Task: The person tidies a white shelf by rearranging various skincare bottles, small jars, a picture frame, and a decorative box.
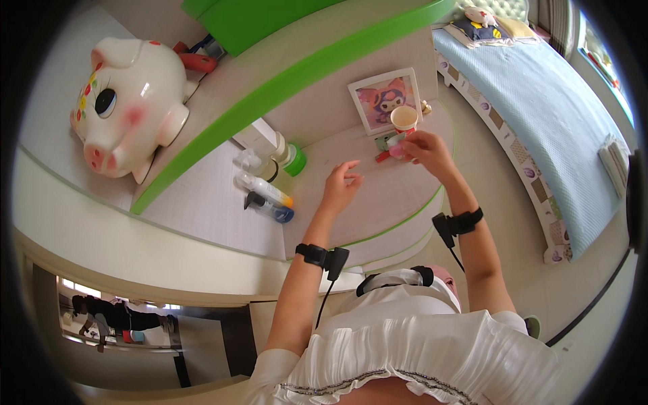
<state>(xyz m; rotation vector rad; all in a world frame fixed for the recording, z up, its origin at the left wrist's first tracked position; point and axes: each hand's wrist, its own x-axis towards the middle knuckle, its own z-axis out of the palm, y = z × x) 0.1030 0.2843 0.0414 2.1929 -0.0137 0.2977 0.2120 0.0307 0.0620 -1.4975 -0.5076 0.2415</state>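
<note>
My right hand [426, 153] pinches a small pink object [396, 150] over the shelf, just in front of a paper cup [404, 119]. What the pink thing is, I cannot make out. A grey-green item [383, 142] and a small red item [382, 157] lie beside it, partly covered. Behind the cup leans a white picture frame [359, 109] with a cartoon character in it. My left hand [343, 186] hovers above the shelf surface [374, 202], fingers apart and holding nothing. Both wrists wear black straps with cables.
Left of my left hand stand a pump bottle [271, 207], a white spray bottle [266, 190] and a green-lidded container [295, 160]. A green-edged upper shelf [283, 109] carries a ceramic piggy bank [136, 106]. A bed [536, 111] is at right. Another person [119, 316] stands in a far room.
</note>
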